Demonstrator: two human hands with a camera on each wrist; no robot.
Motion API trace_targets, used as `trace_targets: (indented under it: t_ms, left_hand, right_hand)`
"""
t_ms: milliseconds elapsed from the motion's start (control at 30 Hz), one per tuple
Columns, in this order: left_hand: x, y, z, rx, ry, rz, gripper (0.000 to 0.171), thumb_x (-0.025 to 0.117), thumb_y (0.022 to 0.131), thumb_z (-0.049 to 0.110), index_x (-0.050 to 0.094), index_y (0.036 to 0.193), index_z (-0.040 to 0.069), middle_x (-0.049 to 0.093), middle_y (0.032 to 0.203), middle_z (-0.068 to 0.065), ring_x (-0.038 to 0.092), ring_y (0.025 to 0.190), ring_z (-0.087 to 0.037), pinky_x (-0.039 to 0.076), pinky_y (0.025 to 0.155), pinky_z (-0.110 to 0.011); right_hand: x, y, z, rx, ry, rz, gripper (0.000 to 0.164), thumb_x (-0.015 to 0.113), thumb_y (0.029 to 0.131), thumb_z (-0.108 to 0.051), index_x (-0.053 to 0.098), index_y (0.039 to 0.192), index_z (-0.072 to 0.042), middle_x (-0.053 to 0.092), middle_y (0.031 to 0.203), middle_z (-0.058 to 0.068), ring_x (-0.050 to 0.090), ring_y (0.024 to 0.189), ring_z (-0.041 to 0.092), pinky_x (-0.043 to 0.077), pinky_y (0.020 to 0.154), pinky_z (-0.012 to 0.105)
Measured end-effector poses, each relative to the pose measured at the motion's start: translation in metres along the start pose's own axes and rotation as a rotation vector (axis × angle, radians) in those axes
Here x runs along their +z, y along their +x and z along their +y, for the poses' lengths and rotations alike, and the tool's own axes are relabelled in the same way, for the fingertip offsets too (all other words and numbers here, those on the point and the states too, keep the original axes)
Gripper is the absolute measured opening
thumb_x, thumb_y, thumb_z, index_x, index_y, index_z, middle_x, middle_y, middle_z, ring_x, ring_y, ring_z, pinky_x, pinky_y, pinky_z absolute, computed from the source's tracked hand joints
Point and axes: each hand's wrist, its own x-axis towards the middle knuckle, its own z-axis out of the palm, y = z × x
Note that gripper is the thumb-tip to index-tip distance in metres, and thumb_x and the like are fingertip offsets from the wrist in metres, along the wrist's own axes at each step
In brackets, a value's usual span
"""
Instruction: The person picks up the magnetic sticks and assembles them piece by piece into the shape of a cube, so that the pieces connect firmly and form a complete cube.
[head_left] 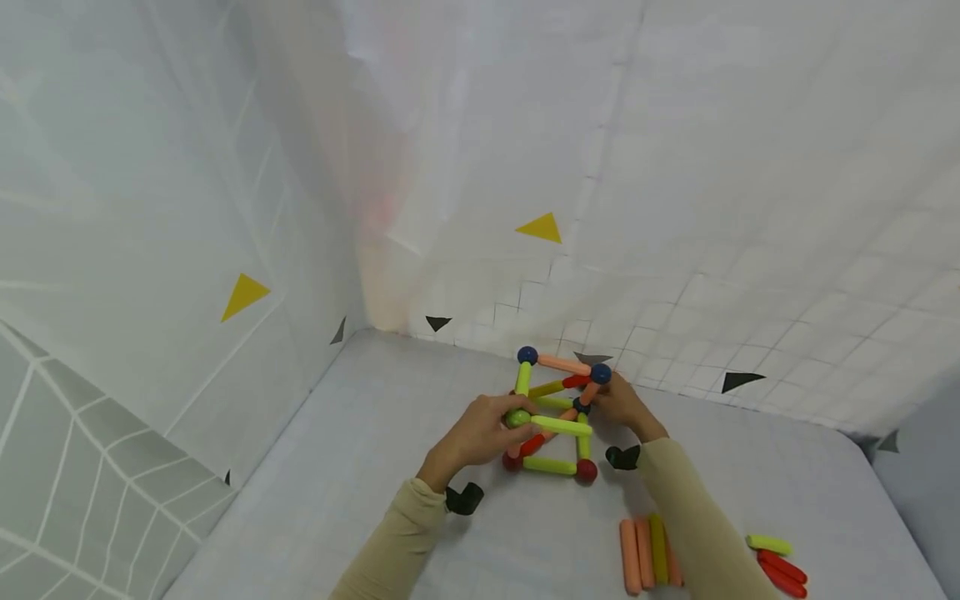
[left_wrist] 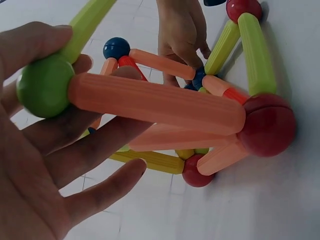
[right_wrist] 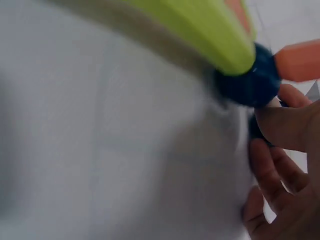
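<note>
A frame of plastic rods and balls, likely a magnetic building set, stands between both hands. My left hand point(head_left: 476, 429) pinches its green ball point(left_wrist: 45, 86) at the near left corner, where a lime rod point(head_left: 562, 426) and an orange rod point(left_wrist: 160, 104) meet; the other fingers are spread. At the back right, my right hand point(head_left: 626, 406) holds a dark blue ball point(right_wrist: 256, 129) low on the frame, thumb beside a second blue ball point(right_wrist: 250, 80); part of the hand is hidden behind rods. Red balls point(head_left: 587, 472) form lower corners, and blue balls point(head_left: 528, 356) the top ones.
Several loose orange and yellow rods point(head_left: 630, 557) lie side by side near the right forearm. Further right are a short lime rod point(head_left: 768, 545) and red rods point(head_left: 782, 573). A white sheet wall point(head_left: 675, 333) rises behind the frame.
</note>
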Motion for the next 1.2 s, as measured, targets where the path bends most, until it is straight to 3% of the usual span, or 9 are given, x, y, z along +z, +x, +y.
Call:
trace_targets:
  t_ms: [67, 167, 367, 567, 667, 867, 967, 1200]
  left_hand:
    - [0.002, 0.001, 0.000, -0.003, -0.013, -0.001, 0.014, 0.074, 0.102, 0.025, 0.074, 0.115, 0.019, 0.063, 0.085, 0.006, 0.052, 0.070, -0.007, 0.043, 0.061, -0.020]
    - [0.004, 0.003, 0.001, -0.016, -0.035, -0.005, 0.015, 0.073, 0.102, 0.025, 0.075, 0.115, 0.020, 0.063, 0.087, 0.004, 0.054, 0.072, -0.007, 0.045, 0.062, -0.020]
    - [0.005, 0.005, -0.001, -0.030, -0.060, -0.007, 0.014, 0.073, 0.102, 0.026, 0.075, 0.114, 0.020, 0.063, 0.089, 0.004, 0.055, 0.073, -0.008, 0.046, 0.062, -0.021]
    - [0.004, 0.007, -0.004, -0.003, -0.075, 0.003, 0.015, 0.074, 0.101, 0.024, 0.075, 0.114, 0.019, 0.062, 0.086, 0.003, 0.054, 0.071, -0.009, 0.045, 0.060, -0.021]
    - [0.004, 0.009, -0.006, -0.002, -0.082, 0.010, 0.015, 0.074, 0.101, 0.025, 0.075, 0.114, 0.019, 0.061, 0.086, 0.003, 0.053, 0.069, -0.008, 0.045, 0.059, -0.021]
    - [0.004, 0.009, -0.005, -0.010, -0.084, 0.016, 0.015, 0.073, 0.101, 0.026, 0.075, 0.115, 0.019, 0.060, 0.085, 0.002, 0.053, 0.068, -0.008, 0.044, 0.059, -0.021]
    - [0.005, 0.009, -0.006, -0.010, -0.085, 0.018, 0.015, 0.074, 0.101, 0.027, 0.075, 0.114, 0.019, 0.059, 0.083, 0.002, 0.052, 0.068, -0.008, 0.044, 0.059, -0.021]
    - [0.006, 0.006, -0.004, -0.009, -0.094, 0.018, 0.015, 0.074, 0.101, 0.026, 0.075, 0.113, 0.018, 0.060, 0.084, 0.003, 0.054, 0.070, -0.008, 0.046, 0.061, -0.021]
  right_hand:
    - [-0.001, -0.005, 0.003, 0.062, -0.011, 0.015, 0.034, 0.063, 0.106, -0.012, 0.063, 0.136, 0.004, 0.062, 0.139, 0.031, 0.062, 0.124, 0.049, 0.050, 0.105, 0.065]
    - [-0.004, -0.016, 0.007, 0.153, 0.021, 0.035, 0.040, 0.061, 0.109, -0.025, 0.054, 0.138, 0.001, 0.056, 0.145, 0.033, 0.056, 0.133, 0.053, 0.049, 0.107, 0.065]
    - [-0.015, -0.054, -0.001, 0.283, 0.238, 0.009, 0.061, 0.048, 0.113, -0.045, 0.031, 0.154, -0.004, 0.058, 0.144, 0.033, 0.062, 0.125, 0.044, 0.052, 0.091, 0.043]
    - [-0.015, -0.105, -0.030, 0.355, 0.386, 0.054, 0.069, 0.055, 0.110, -0.048, 0.035, 0.160, -0.004, 0.056, 0.152, 0.027, 0.059, 0.134, 0.039, 0.054, 0.096, 0.038]
    - [-0.012, -0.123, -0.049, 0.322, 0.423, 0.078, 0.065, 0.062, 0.107, -0.045, 0.043, 0.156, -0.007, 0.058, 0.150, 0.025, 0.060, 0.131, 0.036, 0.054, 0.096, 0.033]
    - [-0.006, -0.142, -0.079, 0.170, 0.497, 0.126, 0.054, 0.069, 0.105, -0.033, 0.051, 0.151, -0.010, 0.062, 0.144, 0.023, 0.065, 0.119, 0.024, 0.054, 0.094, 0.020]
    - [-0.002, -0.146, -0.085, 0.117, 0.469, 0.138, 0.052, 0.070, 0.104, -0.032, 0.053, 0.149, -0.011, 0.063, 0.141, 0.020, 0.064, 0.114, 0.016, 0.054, 0.094, 0.017]
    - [0.002, -0.152, -0.091, 0.062, 0.426, 0.192, 0.046, 0.071, 0.104, -0.027, 0.055, 0.144, -0.011, 0.066, 0.135, 0.016, 0.064, 0.109, 0.015, 0.055, 0.093, 0.019]
